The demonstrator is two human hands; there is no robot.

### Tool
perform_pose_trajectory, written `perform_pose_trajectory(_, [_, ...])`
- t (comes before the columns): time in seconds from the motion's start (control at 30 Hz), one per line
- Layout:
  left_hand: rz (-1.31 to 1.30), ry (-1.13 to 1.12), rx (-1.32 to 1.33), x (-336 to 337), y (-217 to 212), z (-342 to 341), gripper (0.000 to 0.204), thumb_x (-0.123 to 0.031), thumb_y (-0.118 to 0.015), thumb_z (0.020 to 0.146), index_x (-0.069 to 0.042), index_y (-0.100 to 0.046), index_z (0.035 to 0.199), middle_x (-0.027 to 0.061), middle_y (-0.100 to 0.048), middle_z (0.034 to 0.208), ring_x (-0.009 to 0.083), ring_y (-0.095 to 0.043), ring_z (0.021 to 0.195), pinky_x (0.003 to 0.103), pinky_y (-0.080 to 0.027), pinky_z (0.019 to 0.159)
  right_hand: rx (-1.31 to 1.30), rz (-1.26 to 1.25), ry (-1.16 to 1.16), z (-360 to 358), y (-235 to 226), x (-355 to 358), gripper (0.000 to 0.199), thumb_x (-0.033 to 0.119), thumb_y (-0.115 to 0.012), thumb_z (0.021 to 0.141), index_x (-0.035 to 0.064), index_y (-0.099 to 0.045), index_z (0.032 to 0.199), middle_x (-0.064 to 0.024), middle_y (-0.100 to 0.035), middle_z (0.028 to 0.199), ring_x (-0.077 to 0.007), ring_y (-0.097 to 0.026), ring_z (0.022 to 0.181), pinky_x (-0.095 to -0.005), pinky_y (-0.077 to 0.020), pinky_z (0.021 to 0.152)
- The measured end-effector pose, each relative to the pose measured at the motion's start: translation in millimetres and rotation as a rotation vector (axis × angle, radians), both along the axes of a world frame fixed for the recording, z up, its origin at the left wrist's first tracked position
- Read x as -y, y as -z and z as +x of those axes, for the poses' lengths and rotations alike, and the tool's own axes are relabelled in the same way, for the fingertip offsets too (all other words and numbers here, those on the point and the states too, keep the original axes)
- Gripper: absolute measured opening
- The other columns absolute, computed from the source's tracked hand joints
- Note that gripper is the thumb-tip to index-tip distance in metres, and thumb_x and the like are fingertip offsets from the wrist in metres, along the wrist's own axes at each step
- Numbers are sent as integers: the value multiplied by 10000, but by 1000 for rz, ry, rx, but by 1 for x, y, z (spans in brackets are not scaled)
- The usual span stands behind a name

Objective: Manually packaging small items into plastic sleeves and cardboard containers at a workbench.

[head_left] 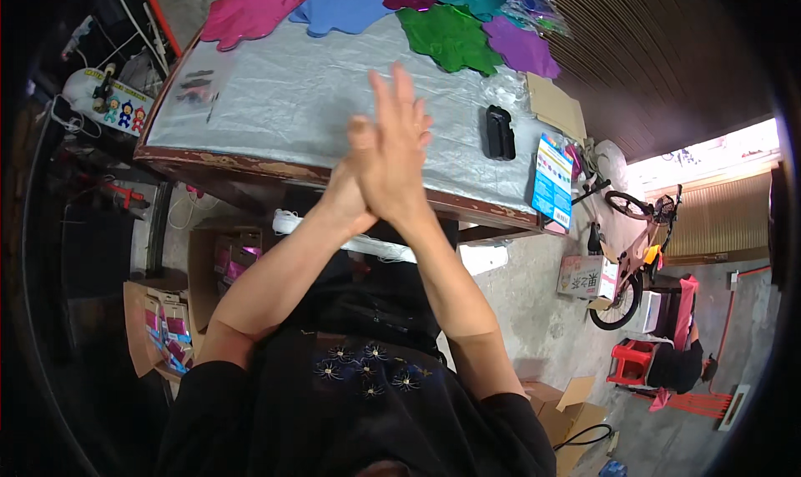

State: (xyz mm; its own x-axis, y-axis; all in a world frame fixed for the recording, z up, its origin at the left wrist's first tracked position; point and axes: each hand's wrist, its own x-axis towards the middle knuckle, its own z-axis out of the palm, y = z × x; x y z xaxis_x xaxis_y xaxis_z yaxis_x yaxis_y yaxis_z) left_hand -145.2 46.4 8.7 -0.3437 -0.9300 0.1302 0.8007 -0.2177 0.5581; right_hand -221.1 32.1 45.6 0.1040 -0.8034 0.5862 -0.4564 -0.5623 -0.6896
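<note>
While pressed palm to palm, both hands hover above the near counter edge, holding nothing.

Because the right hand (399, 164) covers most of the left hand (355, 185), only the left thumb and wrist show, and its fingers are hidden. Fingers lie flat and straight, pointing up and away toward the far side of the counter (292, 101); both forearms rise from the lower edge and meet at the wrists. Nearest them, a black case (500, 132) lies lengthwise on the grey sheet, well apart from the coloured foil shapes (450, 36), some cut off at the top.
</note>
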Motion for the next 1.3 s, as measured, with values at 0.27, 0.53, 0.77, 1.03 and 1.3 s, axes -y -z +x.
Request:
perform_pose_trajectory(0.27, [59,103,-269,-7,-26,17,776,-658,-197,992,-147,-124,1571,103,-195,1611,280,-182,1482,421,-166,1210,-318,-27,-38,7,5,-1,679,486,-357,1016,2,-328,1491,-264,-211,1572,-436,-195,1458,-533,-96,1178])
perform_pose_trajectory(0.53, [-254,152,-178,13,-32,20,845,-722,-221,952,-157,-132,1574,113,-159,1624,276,-196,1482,395,-160,1200,-303,-237,-375,18,-20,-11,712,527,-325,1011,11,-322,1502,-213,-276,1569,-410,-226,1459,-553,-69,1173])
perform_pose_trajectory(0.77, [-107,113,-281,-5,-70,29,694,-527,-280,1038,-119,-107,1572,66,-127,1634,213,-193,1484,383,-156,1204,-238,-160,-45,-9,-23,25,758,581,-285,1001,29,-296,1519,-192,-272,1577,-390,-198,1474,-545,-54,1176])
perform_pose_trajectory(1.03, [-4,65,-158,-7,-38,26,638,-433,-341,1055,-100,-146,1562,70,-171,1621,212,-236,1467,384,-210,1191,-418,-153,-373,11,-18,-1,811,632,-283,978,45,-251,1537,-203,-246,1583,-384,-175,1480,-556,-28,1176])
perform_pose_trajectory(1.3, [88,-134,137,29,-35,48,571,-299,-409,1062,-75,-203,1545,88,-324,1565,198,-337,1418,386,-275,1160,-299,-74,-165,-19,-7,51,825,645,-284,979,22,-270,1519,-207,-250,1579,-381,-191,1475,-519,-78,1189])
